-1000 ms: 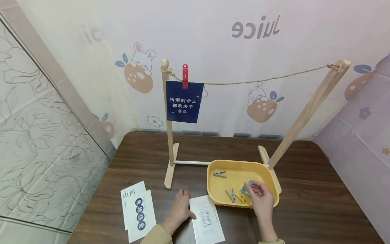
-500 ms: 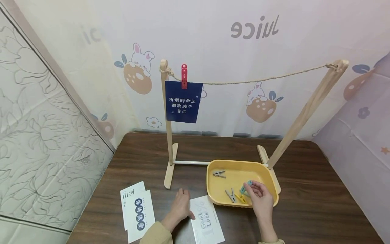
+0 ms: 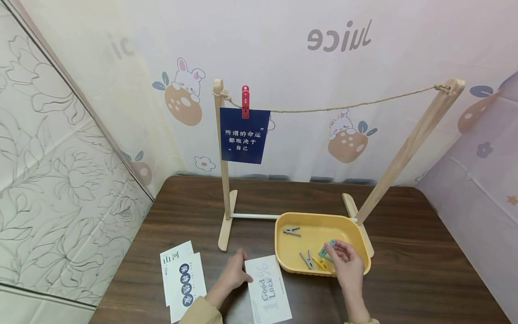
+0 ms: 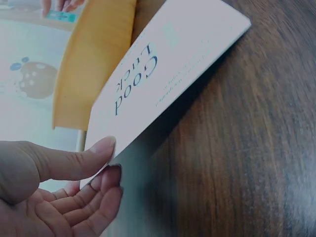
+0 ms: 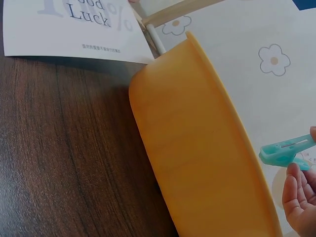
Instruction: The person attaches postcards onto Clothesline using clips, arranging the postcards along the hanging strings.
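My left hand pinches the left edge of a white "Good Luck" card between thumb and fingers. In the left wrist view the card is tilted, with a shadow beneath its edge on the table. Over the front right of the yellow basin, my right hand grips a teal clothespin. The right wrist view shows this clothespin above the basin's rim. A yellow clothespin and grey clothespins lie in the basin.
A wooden stand carries a rope between two posts. From its left end hangs a navy card, held by a red clothespin. Two overlapping white cards lie at the table's left. Behind is a printed curtain.
My left hand has shifted left and taken hold of the "Good Luck" card, which has moved left and slightly up in the head view. The right hand with the teal clothespin stays in place.
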{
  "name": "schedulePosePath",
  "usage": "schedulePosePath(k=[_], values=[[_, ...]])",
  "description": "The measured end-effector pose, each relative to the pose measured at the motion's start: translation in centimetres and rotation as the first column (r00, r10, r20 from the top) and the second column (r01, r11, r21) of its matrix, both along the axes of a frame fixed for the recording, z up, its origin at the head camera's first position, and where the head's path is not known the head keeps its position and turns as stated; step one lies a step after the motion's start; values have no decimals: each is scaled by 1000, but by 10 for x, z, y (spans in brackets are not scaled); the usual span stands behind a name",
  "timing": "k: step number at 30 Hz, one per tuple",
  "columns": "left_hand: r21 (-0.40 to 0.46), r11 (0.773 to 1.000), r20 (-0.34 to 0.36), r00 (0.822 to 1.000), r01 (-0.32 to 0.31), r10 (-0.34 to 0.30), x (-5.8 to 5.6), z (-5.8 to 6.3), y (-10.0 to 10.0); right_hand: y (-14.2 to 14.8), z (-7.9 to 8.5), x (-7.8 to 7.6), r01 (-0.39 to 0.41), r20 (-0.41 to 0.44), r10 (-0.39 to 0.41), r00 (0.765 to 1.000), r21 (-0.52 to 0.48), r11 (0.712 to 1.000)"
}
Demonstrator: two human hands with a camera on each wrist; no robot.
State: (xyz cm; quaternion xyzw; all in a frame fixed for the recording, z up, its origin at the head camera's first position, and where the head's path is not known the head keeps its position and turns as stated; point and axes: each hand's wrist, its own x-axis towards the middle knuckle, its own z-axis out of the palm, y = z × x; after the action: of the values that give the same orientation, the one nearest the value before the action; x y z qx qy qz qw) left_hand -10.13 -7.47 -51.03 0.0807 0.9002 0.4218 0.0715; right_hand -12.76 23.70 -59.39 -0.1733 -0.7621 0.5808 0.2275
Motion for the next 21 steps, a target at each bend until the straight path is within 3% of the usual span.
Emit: schedulePosePath(k=[6,14,18,21], values=[[114,993,-15,999,-29,30,1,8,-3,3,2,-2,-23,-3,23,1000,-18,1000],[261,964,15,998,-60,58,3,21,-6,16,13,-16,-145,-93,146,985,19,989],[324,942,23,996,-87,84,3,25,-5,20,30,-23,-221,-165,228,960,58,974],[330,939,11,995,-98,100,5,28,-4,18,58,-22,-315,-246,312,918,27,949]])
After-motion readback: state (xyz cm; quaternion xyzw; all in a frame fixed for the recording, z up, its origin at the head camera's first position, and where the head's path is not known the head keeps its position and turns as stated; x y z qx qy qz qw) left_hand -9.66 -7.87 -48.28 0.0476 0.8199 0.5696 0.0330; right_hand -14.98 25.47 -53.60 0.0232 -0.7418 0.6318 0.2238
